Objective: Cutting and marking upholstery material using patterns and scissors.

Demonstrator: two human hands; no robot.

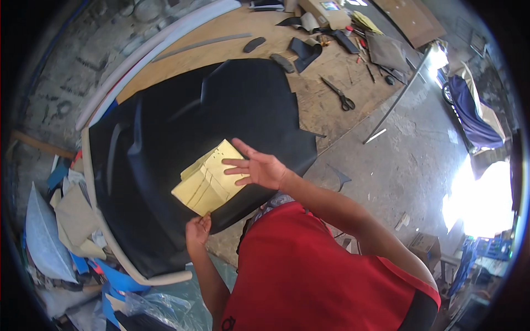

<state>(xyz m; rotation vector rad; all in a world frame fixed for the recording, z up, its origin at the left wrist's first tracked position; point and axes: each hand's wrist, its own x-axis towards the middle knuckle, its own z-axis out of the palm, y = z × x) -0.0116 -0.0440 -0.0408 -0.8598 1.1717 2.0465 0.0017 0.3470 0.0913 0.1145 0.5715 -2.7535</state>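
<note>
A stack of yellow paper sheets (205,185), marked with dark lines and small marks, lies at an angle on a large black sheet of vinyl-like material (243,99). My left hand (197,233) pinches the stack's near corner between thumb and fingers. Over the right side of the paper, my right hand (264,170) is open with its fingers spread. Whether those fingertips touch the paper, I cannot tell. The black sheet has raised folds on its left part and covers much of the wooden table (331,77).
Black-handled scissors (345,101) lie right of the black sheet. Offcuts, small tools and a cardboard box (326,12) sit at the far end. A pale padded edge (91,187) borders the table's left. Scraps and plastic (165,303) pile up at lower left.
</note>
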